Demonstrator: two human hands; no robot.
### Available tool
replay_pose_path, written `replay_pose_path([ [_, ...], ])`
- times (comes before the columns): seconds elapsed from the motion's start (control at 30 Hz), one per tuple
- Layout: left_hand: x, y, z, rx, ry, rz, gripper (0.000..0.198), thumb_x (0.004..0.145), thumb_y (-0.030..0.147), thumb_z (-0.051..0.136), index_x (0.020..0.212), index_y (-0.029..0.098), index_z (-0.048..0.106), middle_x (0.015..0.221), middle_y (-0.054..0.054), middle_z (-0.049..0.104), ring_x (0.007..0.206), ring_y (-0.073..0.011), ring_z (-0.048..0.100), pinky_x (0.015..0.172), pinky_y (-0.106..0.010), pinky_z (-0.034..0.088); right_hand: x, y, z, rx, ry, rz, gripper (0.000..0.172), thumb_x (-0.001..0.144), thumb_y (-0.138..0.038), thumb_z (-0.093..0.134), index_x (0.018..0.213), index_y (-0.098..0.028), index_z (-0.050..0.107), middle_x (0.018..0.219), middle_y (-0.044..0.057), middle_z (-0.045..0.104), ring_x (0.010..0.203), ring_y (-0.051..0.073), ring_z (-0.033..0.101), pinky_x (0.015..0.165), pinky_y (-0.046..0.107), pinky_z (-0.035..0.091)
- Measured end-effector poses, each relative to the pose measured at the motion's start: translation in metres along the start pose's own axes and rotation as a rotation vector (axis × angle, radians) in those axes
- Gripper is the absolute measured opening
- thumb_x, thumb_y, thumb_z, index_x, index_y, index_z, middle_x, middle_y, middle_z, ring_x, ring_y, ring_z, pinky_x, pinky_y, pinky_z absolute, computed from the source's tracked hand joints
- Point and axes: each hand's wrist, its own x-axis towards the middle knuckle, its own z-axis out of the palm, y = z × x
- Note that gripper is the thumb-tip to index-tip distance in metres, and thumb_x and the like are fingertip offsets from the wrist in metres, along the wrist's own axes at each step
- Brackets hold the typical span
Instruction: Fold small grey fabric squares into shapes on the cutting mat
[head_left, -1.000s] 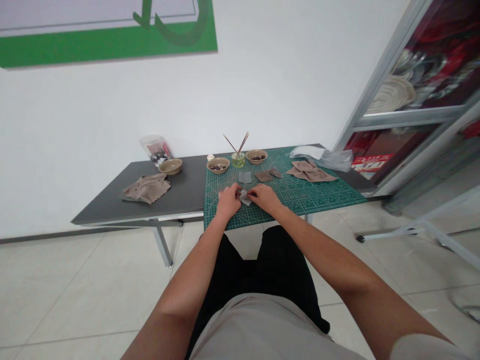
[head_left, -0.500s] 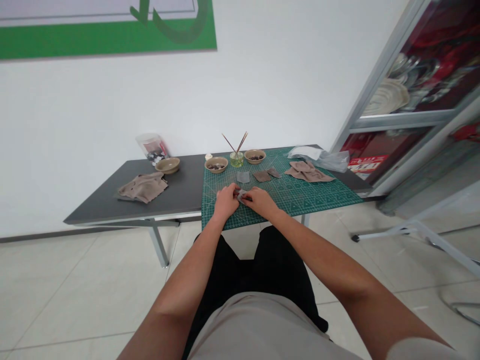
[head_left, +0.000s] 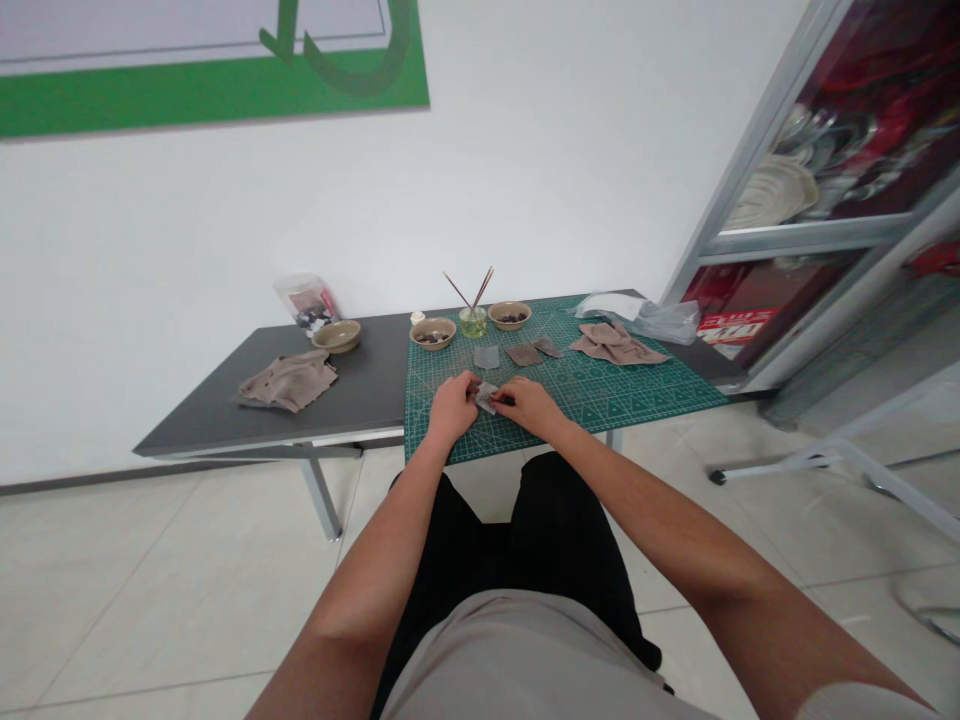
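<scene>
My left hand (head_left: 453,408) and my right hand (head_left: 534,405) sit close together over the near edge of a green cutting mat (head_left: 607,395). Between their fingertips they pinch a small pale grey sheet (head_left: 486,397), partly hidden by my fingers. A dark edge also shows at my right fingertips, too small to identify. Just beyond lie a grey square patch (head_left: 487,356) and a brown fabric scrap (head_left: 523,354). A second dark scrap (head_left: 547,347) lies beside them. Both stay apart from my hands.
Two tan bowls (head_left: 433,333) hold dark bits at the mat's far edge, beside a glass jar with thin sticks (head_left: 473,322). Beige cloths (head_left: 616,345) lie at right, and another (head_left: 289,381) on the dark grey table (head_left: 367,385).
The view has shifted slightly. My hands remain in nearly the same spot on the mat, with the small grey sheet still pinched between them.
</scene>
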Motion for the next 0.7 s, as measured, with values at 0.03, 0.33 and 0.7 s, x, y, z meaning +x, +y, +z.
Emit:
replay_pose_path([
  [0.03,0.000,0.000,0.000,0.024,-0.001,0.011,0.028,0.080,0.005,0.049,0.099,0.022,0.061,0.096,-0.006,0.067,0.097,-0.0228,0.057,0.085,-0.035,0.044,0.000,0.001,0.001,0.006,0.013,0.017,0.013,0.087,-0.028,0.065,0.081,-0.017,0.071,0.083,0.006,0.068,0.088,0.019,0.058,0.080,0.030,0.040],
  [0.33,-0.001,0.005,0.002,0.168,-0.028,0.090,0.028,0.088,0.031,0.054,0.115,0.024,0.062,0.117,-0.008,0.062,0.109,-0.0287,0.048,0.093,-0.042,0.039,0.008,0.020,0.008,0.579,0.232,0.285,0.019,0.080,-0.030,0.067,0.093,-0.017,0.064,0.087,0.006,0.071,0.081,0.017,0.066,0.078,0.032,0.049],
  [0.7,-0.003,0.006,-0.001,0.168,-0.067,0.073,0.053,0.085,0.014,0.047,0.135,0.030,0.049,0.123,-0.008,0.062,0.111,-0.0311,0.047,0.090,-0.046,0.037,0.012,0.030,0.000,1.053,0.361,0.363,0.037,0.065,-0.039,0.075,0.091,-0.017,0.061,0.082,0.003,0.067,0.082,0.017,0.063,0.080,0.032,0.048],
])
